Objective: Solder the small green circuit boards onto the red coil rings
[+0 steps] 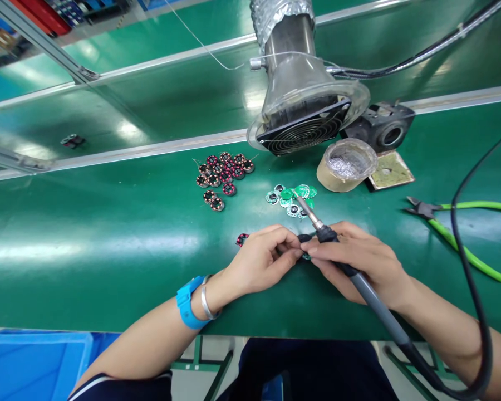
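My right hand is closed round a soldering iron, its metal tip angled up and away over a loose group of small round green circuit boards. My left hand pinches a small dark and green part between thumb and fingers. The fingertips of both hands meet at that part and cover most of it, so I cannot make out its exact kind. Just beyond my left hand lies one small wound coil, partly hidden. Several more copper and red-black coils are grouped farther back.
A fume extractor hood hangs over the back of the green bench. Right of it stand a tub of metallic bits, a sponge tray and a dark iron holder. Green-handled cutters lie at right, near the iron's cable.
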`<state>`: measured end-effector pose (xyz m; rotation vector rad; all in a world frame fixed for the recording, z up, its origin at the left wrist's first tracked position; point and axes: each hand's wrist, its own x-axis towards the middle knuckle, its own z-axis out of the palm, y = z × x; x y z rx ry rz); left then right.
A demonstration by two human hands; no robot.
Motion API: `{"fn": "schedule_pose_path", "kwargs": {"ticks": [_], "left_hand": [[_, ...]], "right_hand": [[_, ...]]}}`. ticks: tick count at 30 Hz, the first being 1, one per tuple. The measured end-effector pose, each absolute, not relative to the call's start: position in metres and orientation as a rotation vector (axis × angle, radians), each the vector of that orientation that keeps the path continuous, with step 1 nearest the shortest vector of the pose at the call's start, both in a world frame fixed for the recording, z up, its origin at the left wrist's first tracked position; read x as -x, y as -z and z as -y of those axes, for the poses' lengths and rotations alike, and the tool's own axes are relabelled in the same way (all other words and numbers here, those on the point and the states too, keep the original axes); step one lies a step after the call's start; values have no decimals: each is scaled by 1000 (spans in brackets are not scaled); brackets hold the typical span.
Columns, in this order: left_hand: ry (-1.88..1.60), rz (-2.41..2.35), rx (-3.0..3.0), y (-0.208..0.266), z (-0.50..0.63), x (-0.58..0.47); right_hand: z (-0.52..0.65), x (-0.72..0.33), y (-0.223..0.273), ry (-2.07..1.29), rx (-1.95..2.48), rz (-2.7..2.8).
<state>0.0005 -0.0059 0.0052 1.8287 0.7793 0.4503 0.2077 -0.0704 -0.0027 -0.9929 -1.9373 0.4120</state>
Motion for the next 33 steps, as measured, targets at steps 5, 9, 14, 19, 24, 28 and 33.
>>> {"fn": "schedule_pose_path", "kwargs": {"ticks": [5, 9, 14, 19, 24, 28, 33], "left_hand": [[-429, -797, -1800, -5, 5, 1], [-476, -708, -1991, -8, 2, 3], [-552, -588, -2238, -7, -1, 5], [-561, -544, -2318, -3, -2, 7], [-601, -504, -2339, -3, -2, 8], [-583, -520, -2387, -4, -2, 9], [-567, -515, -2486, -4, -2, 11]], "right_hand": [[73, -205, 6, -393, 1002, 1980], [74, -204, 1, -474, 1020, 1936], [79, -205, -11, -403, 1146, 1834], [80, -202, -10, -340, 1223, 1895], [75, -199, -2, -289, 1217, 1970], [75, -198, -3, -266, 1219, 1972], [76, -198, -1, -262, 1217, 1999]]}}
